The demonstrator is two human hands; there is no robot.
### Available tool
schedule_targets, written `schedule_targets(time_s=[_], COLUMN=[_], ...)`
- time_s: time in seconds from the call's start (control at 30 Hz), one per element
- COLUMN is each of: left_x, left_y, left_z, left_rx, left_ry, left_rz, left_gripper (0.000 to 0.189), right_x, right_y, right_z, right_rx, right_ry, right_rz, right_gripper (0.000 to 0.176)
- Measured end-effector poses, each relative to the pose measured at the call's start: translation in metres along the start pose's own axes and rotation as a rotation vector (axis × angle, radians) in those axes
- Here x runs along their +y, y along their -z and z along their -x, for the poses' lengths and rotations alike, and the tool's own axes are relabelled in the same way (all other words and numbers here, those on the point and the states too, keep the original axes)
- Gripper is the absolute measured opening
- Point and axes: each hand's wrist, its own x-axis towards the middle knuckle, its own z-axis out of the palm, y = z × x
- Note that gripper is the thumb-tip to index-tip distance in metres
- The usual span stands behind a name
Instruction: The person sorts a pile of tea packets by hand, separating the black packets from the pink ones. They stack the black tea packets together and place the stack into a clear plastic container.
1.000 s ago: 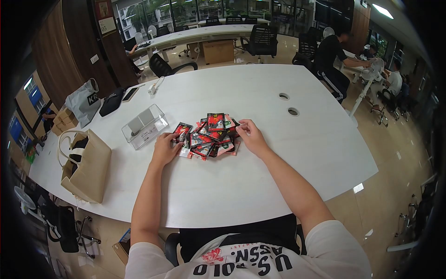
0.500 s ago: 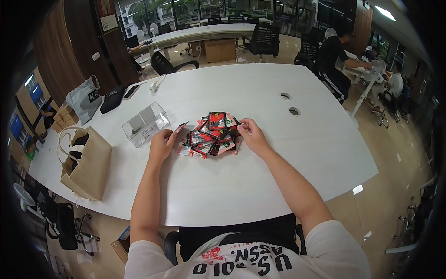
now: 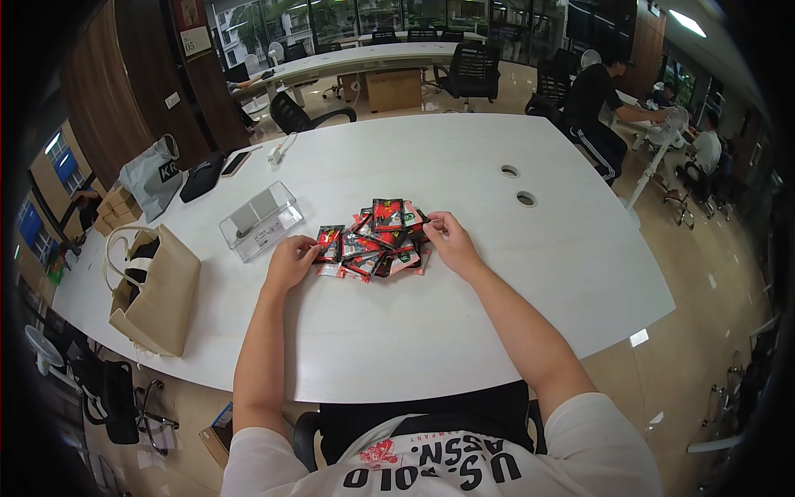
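A heap of small red and black sachets [image 3: 373, 253] lies on the white table [image 3: 397, 340] in front of me. At its left edge my left hand [image 3: 291, 261] pinches one red and black sachet [image 3: 330, 243], which lies nearly flat against the heap with its printed face up. My right hand [image 3: 450, 242] is at the heap's right side, thumb and fingers closed on the edge of a dark sachet [image 3: 421, 230]. Just beyond my left hand sits a clear plastic box [image 3: 263, 219] with a grey piece inside.
To the left stand a cream tote bag [image 3: 170, 294] and a grey shopping bag [image 3: 151, 178]. A black pouch [image 3: 201, 176], a phone [image 3: 236, 164] and a white plug [image 3: 276, 155] lie farther back. Two round holes pierce the tabletop at right. A person [image 3: 592, 108] sits beyond it.
My left hand has turned the sachet from edge-on to face up and brought it down against the heap's left side. My right hand has stayed about where it was.
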Motion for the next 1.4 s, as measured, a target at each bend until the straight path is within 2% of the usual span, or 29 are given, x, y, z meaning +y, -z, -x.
schedule_targets(time_s=[0.3,0.7,0.8,1.1,1.3,1.4], left_x=[-0.009,-0.026,-0.031,-0.036,-0.040,-0.032], left_y=[-0.002,-0.007,-0.010,-0.016,-0.016,-0.006], left_z=[-0.002,-0.004,-0.006,-0.005,-0.005,-0.005], left_rx=[-0.026,-0.029,0.012,0.041,0.044,0.055], left_ry=[0.097,0.060,-0.019,0.134,0.059,0.043], left_rz=[0.117,0.057,-0.081,-0.114,-0.019,-0.110], left_gripper=[0.025,0.018,0.018,0.026,0.021,0.029], right_x=[0.002,-0.005,-0.004,0.007,0.007,0.008], right_y=[0.000,0.002,0.003,-0.001,0.000,-0.001], right_z=[0.000,0.000,0.000,-0.002,-0.002,-0.002], right_rx=[0.001,-0.054,-0.057,-0.009,-0.017,-0.019], right_ry=[0.005,-0.047,-0.050,0.003,-0.013,-0.014], right_rz=[-0.007,-0.004,-0.010,-0.015,-0.032,-0.036], right_gripper=[0.035,0.036,0.036,0.035,0.035,0.035])
